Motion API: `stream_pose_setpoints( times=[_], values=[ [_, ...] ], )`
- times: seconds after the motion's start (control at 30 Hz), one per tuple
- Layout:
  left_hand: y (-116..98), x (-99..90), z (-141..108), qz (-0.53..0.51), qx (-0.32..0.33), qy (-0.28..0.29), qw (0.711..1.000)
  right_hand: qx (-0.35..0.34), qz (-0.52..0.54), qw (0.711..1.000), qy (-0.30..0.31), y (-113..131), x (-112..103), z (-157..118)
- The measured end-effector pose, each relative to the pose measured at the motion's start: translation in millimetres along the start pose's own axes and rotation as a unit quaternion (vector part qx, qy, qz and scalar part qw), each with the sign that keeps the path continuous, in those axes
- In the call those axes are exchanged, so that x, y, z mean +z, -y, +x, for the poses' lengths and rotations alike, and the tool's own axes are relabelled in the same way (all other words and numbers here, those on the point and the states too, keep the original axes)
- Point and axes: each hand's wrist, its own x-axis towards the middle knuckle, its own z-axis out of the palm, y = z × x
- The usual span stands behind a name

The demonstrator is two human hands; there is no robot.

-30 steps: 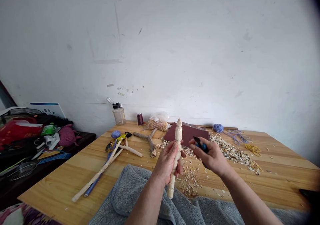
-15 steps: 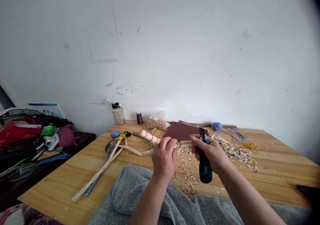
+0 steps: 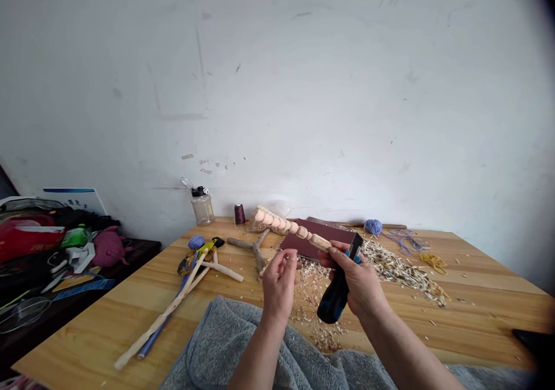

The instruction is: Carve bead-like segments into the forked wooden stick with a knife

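My right hand [image 3: 362, 280] is wrapped round a utility knife [image 3: 333, 297] with a black and blue handle. The same hand grips one end of a carved stick [image 3: 288, 226] between thumb and fingers. The stick is pale, with rounded bead-like segments cut along it, and points up to the left. My left hand [image 3: 280, 286] is just below the stick, apart from it; its fingers are loosely curled and nothing shows in them. Beyond the hands lies a dark red board [image 3: 299, 242]. Wood shavings [image 3: 321, 320] are scattered on the table beneath them.
A grey towel [image 3: 229, 326] covers the near table edge. Left are peeled sticks [image 3: 169, 309], a forked branch [image 3: 255, 248], a bottle [image 3: 202, 208] and a thread spool [image 3: 239, 214]. Right are a shavings heap [image 3: 394, 262], a purple yarn ball [image 3: 373, 226] and yellow yarn [image 3: 433, 261].
My left hand has let go of the carved stick and dropped slightly. The stick, held in my right hand, now shows its segments, and the knife has tilted with its handle leftward.
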Motion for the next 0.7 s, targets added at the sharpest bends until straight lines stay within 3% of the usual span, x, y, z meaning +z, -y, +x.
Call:
stream_pose_setpoints(
  times=[0.03, 0.13, 0.27, 0.37, 0.47, 0.6, 0.7],
  values=[
    [1, 3.6, 0, -0.039, -0.054, 0.034, 0.997, 0.003, 0.003, 1.000, 0.001, -4, 4, -5],
    [0, 11.4, -1, -0.182, -0.116, 0.081, 0.973, 0.024, -0.003, 0.999, 0.043, -16, 17, -24],
    [-3, 6.1, 6, -0.324, -0.142, 0.038, 0.935, 0.038, -0.116, 0.971, 0.204, -16, 24, -38],
    [1, -5.9, 17, -0.335, -0.160, 0.020, 0.928, -0.082, -0.170, 0.973, 0.136, -9, 13, -27],
    [6, -15.5, 24, -0.308, -0.226, 0.064, 0.922, -0.164, -0.214, 0.960, 0.073, -13, -8, -5],
    [7, -19.1, 24, -0.340, -0.255, 0.122, 0.897, -0.119, -0.315, 0.939, 0.075, -38, -36, 21],
    [7, -18.0, 23, -0.348, -0.269, 0.136, 0.888, -0.104, -0.350, 0.927, 0.086, -51, -45, 29]
  ],
)
